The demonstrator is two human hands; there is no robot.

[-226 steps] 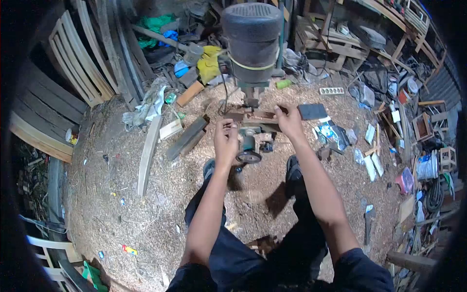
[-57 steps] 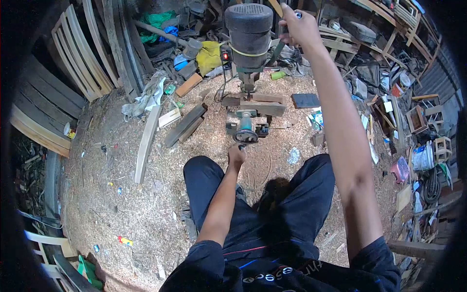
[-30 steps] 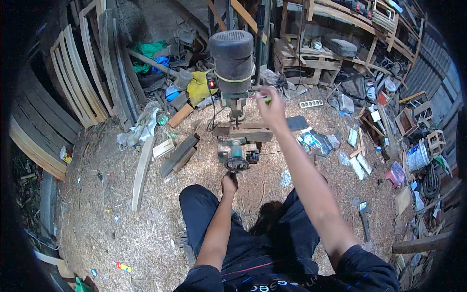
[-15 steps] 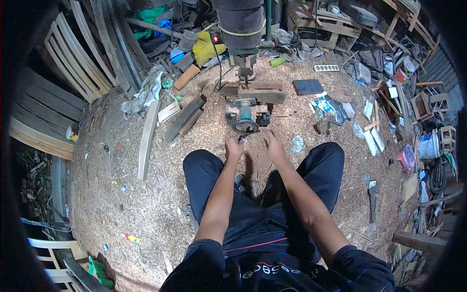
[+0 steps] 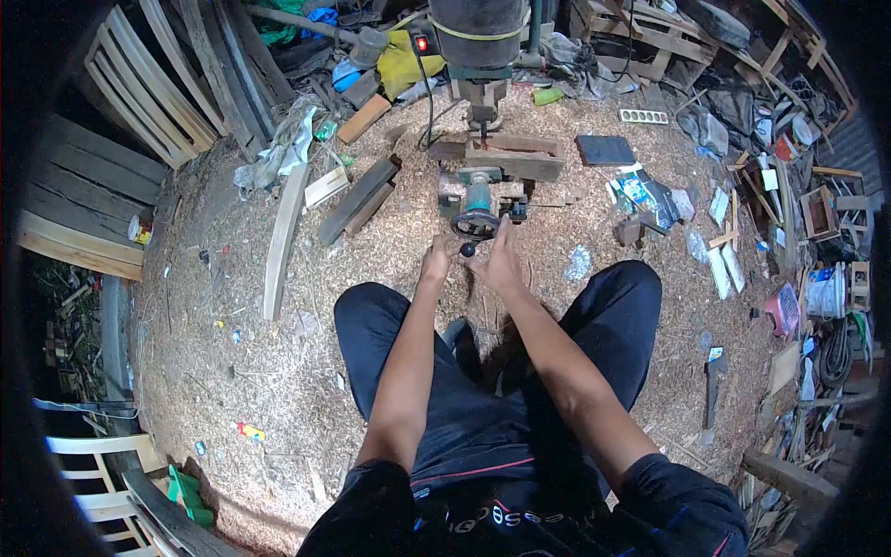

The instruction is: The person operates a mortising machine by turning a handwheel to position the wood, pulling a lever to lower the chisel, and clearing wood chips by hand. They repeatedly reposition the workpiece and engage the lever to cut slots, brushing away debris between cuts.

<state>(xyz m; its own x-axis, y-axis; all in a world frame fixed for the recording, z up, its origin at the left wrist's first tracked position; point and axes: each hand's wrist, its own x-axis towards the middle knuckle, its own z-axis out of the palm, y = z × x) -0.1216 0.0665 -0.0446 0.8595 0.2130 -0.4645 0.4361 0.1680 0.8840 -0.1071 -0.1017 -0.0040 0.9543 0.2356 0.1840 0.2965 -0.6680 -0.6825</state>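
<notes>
A green and grey machine stands between my knees and the back of the work area, with a round handwheel (image 5: 475, 224) at its near side. A black knob (image 5: 468, 250) sits at the wheel's lower edge. My right hand (image 5: 499, 264) is at the wheel's right side, fingers apart, the thumb near the knob. Left of the knob is my left hand (image 5: 435, 259), its fingers bent; whether it touches anything is unclear. Behind the wheel, a wooden piece with a slot (image 5: 524, 159) lies beneath the machine's bit (image 5: 483, 135).
Dark wooden beams (image 5: 360, 200) and a long pale board (image 5: 285, 243) lie to the left. A dark block (image 5: 604, 149) and a power strip (image 5: 643, 117) are at the back right. A saw (image 5: 713, 390) lies right of my knee.
My right hand has moved up and left to the wheel's side. My left hand has shifted slightly up and left. The black knob now shows between the hands. The view has shifted slightly.
</notes>
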